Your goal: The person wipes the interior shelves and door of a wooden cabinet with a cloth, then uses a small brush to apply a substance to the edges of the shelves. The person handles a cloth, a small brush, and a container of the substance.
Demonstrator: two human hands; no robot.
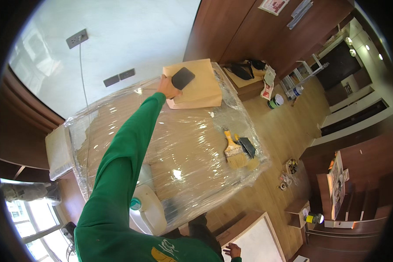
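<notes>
My left arm in a green sleeve stretches far across a table (192,135) wrapped in clear plastic film. At its end my left hand (168,87) grips one edge of a dark, flat phone (183,78) with rounded corners, thumb and fingers closed around it. Under the phone lies a brown paper bag (203,94) on the table's far part. My right hand (232,250) hangs low near the bottom edge, beside a white framed panel (255,240); its fingers are loosely apart and nothing shows in them.
A wide paintbrush (236,157) and a dark scraper (247,147) lie on the table's right. Near my left elbow stands a white jug (150,209) with a teal cap. A cord (82,70) hangs from the wall socket. Buckets (275,101) and a stepladder (303,74) stand beyond.
</notes>
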